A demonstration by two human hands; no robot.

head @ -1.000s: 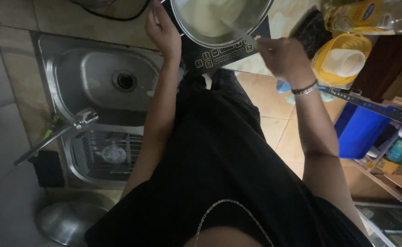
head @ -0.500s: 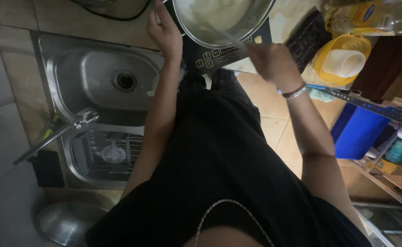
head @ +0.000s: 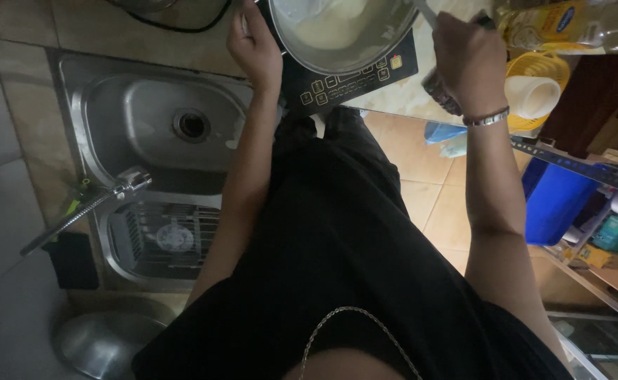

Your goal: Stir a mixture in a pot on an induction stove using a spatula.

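1. Metal pan (head: pixel 344 35): sitting on the black induction cooker (head: pixel 355 81), holding pale batter.
2. Left hand (head: pixel 256 46): resting against the pan's left rim, fingers curled; grip cannot be made out.
3. Right hand (head: pixel 467 60): fingers closing around a thin utensil handle (head: pixel 425 13) reaching into the pan.
4. Steel sink (head: pixel 154 127): lying left of the cooker.
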